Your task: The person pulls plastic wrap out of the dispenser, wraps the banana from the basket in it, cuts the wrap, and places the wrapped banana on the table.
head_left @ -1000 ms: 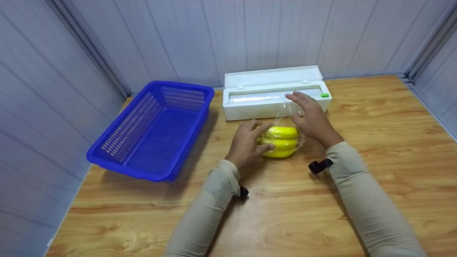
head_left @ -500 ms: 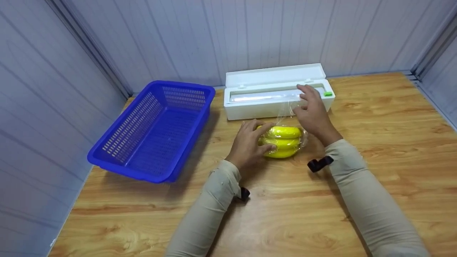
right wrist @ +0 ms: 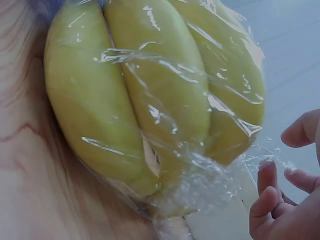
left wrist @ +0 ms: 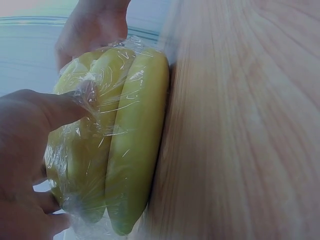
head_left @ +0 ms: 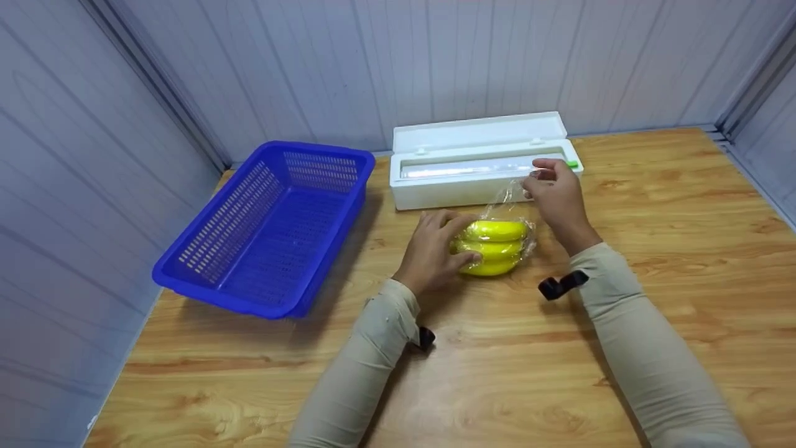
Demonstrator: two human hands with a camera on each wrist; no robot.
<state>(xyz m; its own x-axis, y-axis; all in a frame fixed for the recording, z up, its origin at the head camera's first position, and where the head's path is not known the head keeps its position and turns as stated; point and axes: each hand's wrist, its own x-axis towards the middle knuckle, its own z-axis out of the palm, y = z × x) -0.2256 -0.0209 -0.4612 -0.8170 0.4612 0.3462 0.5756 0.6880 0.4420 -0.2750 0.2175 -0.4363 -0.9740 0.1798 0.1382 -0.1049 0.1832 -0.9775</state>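
Observation:
A bunch of yellow bananas [head_left: 495,247] wrapped in clear cling film [head_left: 505,196] lies on the wooden table, in front of a white box. My left hand [head_left: 429,249] grips its left end, thumb on the near side and fingers on the far side. In the left wrist view, the left thumb [left wrist: 65,107] presses the film. My right hand [head_left: 558,202] is beyond the bunch to the right, fingers bent, with a strip of film running up to its fingertips. The right wrist view shows this film at the right fingers [right wrist: 267,177], with the thumb and fingers apart.
The long white box [head_left: 457,193] stands against the back wall, its lid [head_left: 479,132] raised, a roll of clear film [head_left: 463,169] inside and a green slider [head_left: 571,164] at its right end. A blue plastic basket [head_left: 323,274] stands on the left of the table.
My right hand has moved slightly right, its fingers bending inward more, and the film strip follows it to the right. My left hand stays on the bananas.

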